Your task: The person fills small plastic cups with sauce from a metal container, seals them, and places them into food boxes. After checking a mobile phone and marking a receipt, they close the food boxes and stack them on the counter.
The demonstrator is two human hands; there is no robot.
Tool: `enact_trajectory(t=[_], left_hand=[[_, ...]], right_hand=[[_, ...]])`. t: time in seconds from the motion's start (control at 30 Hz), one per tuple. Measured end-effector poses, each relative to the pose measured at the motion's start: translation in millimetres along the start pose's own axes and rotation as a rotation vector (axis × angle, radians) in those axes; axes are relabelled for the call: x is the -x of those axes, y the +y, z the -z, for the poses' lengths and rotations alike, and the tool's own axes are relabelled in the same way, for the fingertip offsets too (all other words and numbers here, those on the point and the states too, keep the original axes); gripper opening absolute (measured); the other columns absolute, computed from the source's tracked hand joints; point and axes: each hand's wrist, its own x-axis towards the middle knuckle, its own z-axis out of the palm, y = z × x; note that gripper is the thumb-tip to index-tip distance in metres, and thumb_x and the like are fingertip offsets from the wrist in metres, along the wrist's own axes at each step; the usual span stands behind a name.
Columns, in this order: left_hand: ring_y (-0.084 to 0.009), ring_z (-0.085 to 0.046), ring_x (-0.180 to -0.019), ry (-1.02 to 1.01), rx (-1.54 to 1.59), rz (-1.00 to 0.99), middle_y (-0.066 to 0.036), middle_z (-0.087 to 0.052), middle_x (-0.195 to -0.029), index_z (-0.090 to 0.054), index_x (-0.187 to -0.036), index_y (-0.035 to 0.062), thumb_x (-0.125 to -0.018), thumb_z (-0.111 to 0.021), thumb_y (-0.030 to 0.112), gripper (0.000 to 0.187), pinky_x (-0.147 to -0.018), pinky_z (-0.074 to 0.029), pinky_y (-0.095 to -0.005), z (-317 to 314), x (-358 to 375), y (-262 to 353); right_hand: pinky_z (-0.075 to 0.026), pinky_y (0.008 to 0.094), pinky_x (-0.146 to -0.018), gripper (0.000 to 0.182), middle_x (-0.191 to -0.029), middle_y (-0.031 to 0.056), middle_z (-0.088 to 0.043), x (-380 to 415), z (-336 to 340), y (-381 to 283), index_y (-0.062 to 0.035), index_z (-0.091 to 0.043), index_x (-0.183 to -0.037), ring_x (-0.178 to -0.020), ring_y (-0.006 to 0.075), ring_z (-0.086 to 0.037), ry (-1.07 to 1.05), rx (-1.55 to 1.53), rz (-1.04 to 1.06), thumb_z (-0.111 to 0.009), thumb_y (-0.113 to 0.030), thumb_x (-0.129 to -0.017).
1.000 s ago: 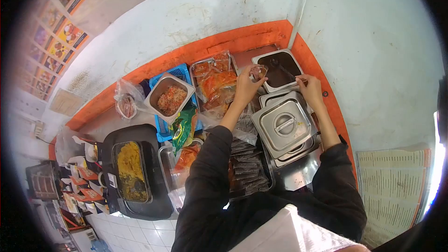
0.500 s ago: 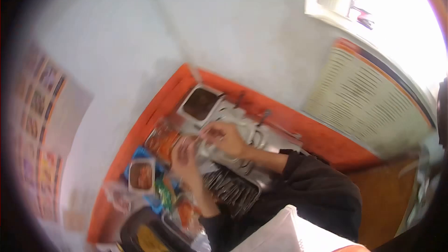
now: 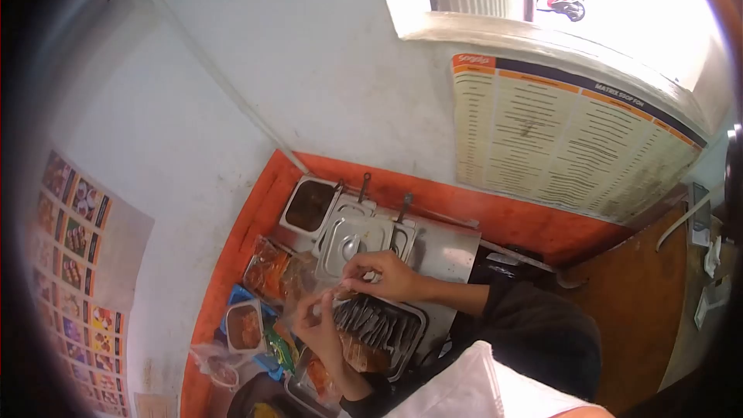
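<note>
**Two hands meet over the tray of dark packets**

The landmark here is the steel lid (image 3: 352, 245) with a round knob, which covers one of the metal containers on the orange counter (image 3: 495, 220).

The right hand (image 3: 383, 275) is just below this lid, toward the person. Its fingers are bent and pinched together on something small and pale, but the thing is too small to say what it is. The left hand (image 3: 317, 321) is further below the lid and a little to the left. It is raised with the fingers curled, and it seems to hold a small clear thing at the fingertips; I cannot tell this for sure. The two hands are near each other but they are not touching.

Under both hands, below the lid, lies a steel tray (image 3: 414, 333) with rows of dark packets (image 3: 375, 325). Above and left of the lid stands an open container with brown sauce (image 3: 308, 205). Left of the lid lie clear bags with orange food (image 3: 267, 267). Further down on the left is a small steel pan with red-brown food (image 3: 244, 327) on a blue basket (image 3: 236, 294). On the wall right of the lid hangs a printed menu sheet (image 3: 565, 139).
</note>
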Motion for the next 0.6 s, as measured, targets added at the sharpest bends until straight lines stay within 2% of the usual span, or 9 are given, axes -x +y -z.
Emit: enact_trajectory(t=[0.07, 0.2, 0.27, 0.33, 0.4, 0.47, 0.53, 0.57, 0.6], left_hand=[[-0.0124, -0.060, -0.083, -0.026, 0.000, 0.053, -0.008, -0.064, -0.087, -0.062, -0.088, -0.0036, -0.081, -0.066, -0.004, 0.008, -0.077, -0.046, -0.0235, 5, 7, 9], [-0.0119, -0.060, -0.082, 0.091, -0.003, 0.130, -0.007, -0.065, -0.087, -0.064, -0.088, -0.0025, -0.080, -0.067, -0.002, 0.009, -0.076, -0.045, -0.0226, 33, 33, 22], [-0.0134, -0.061, -0.083, 0.100, -0.144, 0.094, -0.007, -0.066, -0.088, -0.066, -0.087, 0.0000, -0.079, -0.069, 0.001, 0.009, -0.075, -0.045, -0.0230, 61, 53, 21], [-0.0153, -0.061, -0.081, 0.137, -0.151, 0.188, -0.006, -0.067, -0.088, -0.068, -0.087, 0.0036, -0.078, -0.071, 0.005, 0.010, -0.075, -0.045, -0.0258, 91, 78, 27], [-0.0170, -0.061, -0.078, 0.191, -0.193, 0.142, -0.005, -0.067, -0.086, -0.069, -0.088, 0.0060, -0.077, -0.072, 0.008, 0.012, -0.074, -0.045, -0.0292, 124, 107, 33], [-0.0177, -0.059, -0.075, 0.263, -0.213, -0.010, -0.004, -0.066, -0.084, -0.069, -0.087, 0.0073, -0.075, -0.073, 0.010, 0.013, -0.075, -0.043, -0.0310, 165, 137, 44], [-0.0188, -0.058, -0.076, 0.337, -0.310, -0.180, -0.004, -0.065, -0.082, -0.067, -0.086, 0.0083, -0.074, -0.074, 0.011, 0.014, -0.079, -0.040, -0.0319, 208, 174, 54], [-0.0188, -0.058, -0.076, 0.452, -0.372, -0.118, -0.004, -0.065, -0.082, -0.067, -0.086, 0.0083, -0.074, -0.074, 0.011, 0.014, -0.079, -0.040, -0.0319, 225, 199, 63], [-0.0186, -0.057, -0.078, 0.467, -0.368, -0.059, -0.003, -0.064, -0.081, -0.067, -0.085, 0.0086, -0.075, -0.074, 0.012, 0.013, -0.081, -0.038, -0.0322, 239, 219, 72]], right_hand=[[-0.048, 0.0240, -0.076, 0.012, -0.091, 0.0034, -0.063, 5, -10, 1, 0.0005, -0.062, -0.096, -0.085, 0.0082, -0.059, 0.031, -0.126, 0.056, -0.065, -0.007, -0.086], [-0.049, 0.0235, -0.075, 0.012, -0.090, 0.0033, -0.063, 14, -38, -14, -0.0009, -0.063, -0.094, -0.084, 0.0083, -0.060, -0.075, -0.195, -0.075, -0.067, -0.006, -0.084], [-0.050, 0.0231, -0.074, 0.012, -0.090, 0.0034, -0.063, 17, -63, -26, -0.0013, -0.063, -0.093, -0.083, 0.0084, -0.060, -0.193, -0.231, -0.109, -0.067, -0.005, -0.083], [-0.050, 0.0229, -0.072, 0.010, -0.088, 0.0032, -0.062, 25, -90, -46, -0.0017, -0.063, -0.091, -0.083, 0.0093, -0.061, -0.197, -0.204, -0.131, -0.068, -0.003, -0.082], [-0.050, 0.0228, -0.071, 0.007, -0.086, 0.0042, -0.061, 36, -123, -59, -0.0013, -0.063, -0.089, -0.081, 0.0102, -0.061, -0.304, -0.183, -0.125, -0.066, -0.001, -0.082], [-0.049, 0.0219, -0.069, 0.006, -0.084, 0.0040, -0.060, 50, -165, -86, 0.0000, -0.062, -0.089, -0.078, 0.0105, -0.060, -0.375, -0.188, -0.071, -0.063, 0.002, -0.083], [-0.048, 0.0213, -0.068, 0.008, -0.086, 0.0042, -0.059, 70, -207, -94, 0.0005, -0.060, -0.090, -0.077, 0.0108, -0.059, -0.452, -0.221, 0.071, -0.062, 0.004, -0.083], [-0.048, 0.0213, -0.068, 0.008, -0.086, 0.0042, -0.059, 83, -227, -97, 0.0005, -0.060, -0.090, -0.077, 0.0108, -0.059, -0.582, -0.280, 0.065, -0.062, 0.004, -0.083], [-0.048, 0.0215, -0.068, 0.008, -0.087, 0.0041, -0.058, 95, -243, -101, 0.0006, -0.060, -0.091, -0.077, 0.0112, -0.059, -0.614, -0.257, 0.055, -0.062, 0.004, -0.084]])
